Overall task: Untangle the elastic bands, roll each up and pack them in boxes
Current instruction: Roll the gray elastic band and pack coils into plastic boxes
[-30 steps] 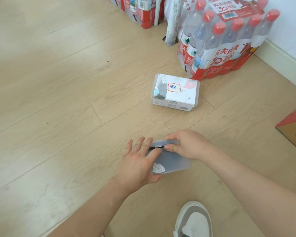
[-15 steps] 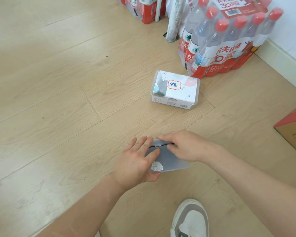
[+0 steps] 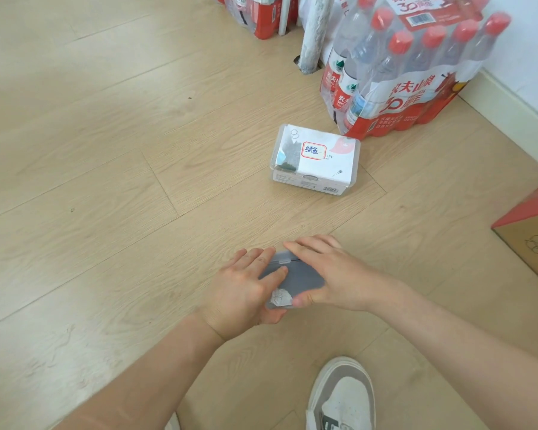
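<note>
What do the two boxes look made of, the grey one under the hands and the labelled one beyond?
The grey box: frosted, translucent plastic, matte; a moulded latch tab shows at its far edge. The labelled box: clear glossy plastic, it seems; printed card and dark contents show through the lid.

Frosted grey box (image 3: 302, 274), lid down, flat on the floor under the left grip (image 3: 246, 283) and right grip (image 3: 333, 274); a closed clear labelled box (image 3: 316, 159) lies beyond them.
</note>
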`<move>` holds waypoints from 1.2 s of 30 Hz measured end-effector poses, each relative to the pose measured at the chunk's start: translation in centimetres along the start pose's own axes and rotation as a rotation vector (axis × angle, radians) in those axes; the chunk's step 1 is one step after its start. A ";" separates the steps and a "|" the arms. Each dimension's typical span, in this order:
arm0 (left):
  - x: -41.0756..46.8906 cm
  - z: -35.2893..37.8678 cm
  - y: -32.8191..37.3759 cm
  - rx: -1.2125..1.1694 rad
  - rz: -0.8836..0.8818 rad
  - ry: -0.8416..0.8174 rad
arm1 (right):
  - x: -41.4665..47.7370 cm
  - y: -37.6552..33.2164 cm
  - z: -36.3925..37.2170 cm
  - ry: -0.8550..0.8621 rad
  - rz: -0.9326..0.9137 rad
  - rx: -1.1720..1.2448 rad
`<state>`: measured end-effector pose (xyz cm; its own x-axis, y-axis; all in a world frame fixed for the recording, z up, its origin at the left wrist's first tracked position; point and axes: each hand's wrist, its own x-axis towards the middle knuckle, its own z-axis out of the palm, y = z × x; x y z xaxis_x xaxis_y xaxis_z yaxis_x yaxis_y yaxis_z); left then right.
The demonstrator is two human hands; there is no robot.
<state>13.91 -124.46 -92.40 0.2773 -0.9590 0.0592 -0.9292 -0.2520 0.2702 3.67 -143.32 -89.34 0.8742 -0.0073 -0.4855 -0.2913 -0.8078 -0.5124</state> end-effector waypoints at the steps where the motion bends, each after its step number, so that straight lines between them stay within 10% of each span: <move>1: 0.1 0.0 0.0 -0.009 -0.002 -0.004 | -0.4 0.1 0.2 0.009 -0.017 -0.050; 11: 0.2 -1.0 0.7 0.022 -0.039 -0.085 | -0.5 0.1 0.8 0.230 -0.152 -0.269; 15: 0.4 -1.4 1.0 0.029 -0.071 -0.082 | -0.8 0.9 0.6 0.155 -0.051 0.094; 19: 0.7 -1.4 1.8 0.011 -0.154 -0.041 | -1.6 0.8 3.5 0.510 0.403 0.746; 36: 4.3 -2.2 3.8 -0.432 -0.715 -0.056 | -0.7 -1.5 5.1 0.565 0.524 0.883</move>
<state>12.06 -129.27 -89.00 0.7410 -0.5950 -0.3112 -0.3558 -0.7409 0.5696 1.52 -139.10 -91.82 0.5505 -0.6579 -0.5139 -0.6417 0.0602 -0.7646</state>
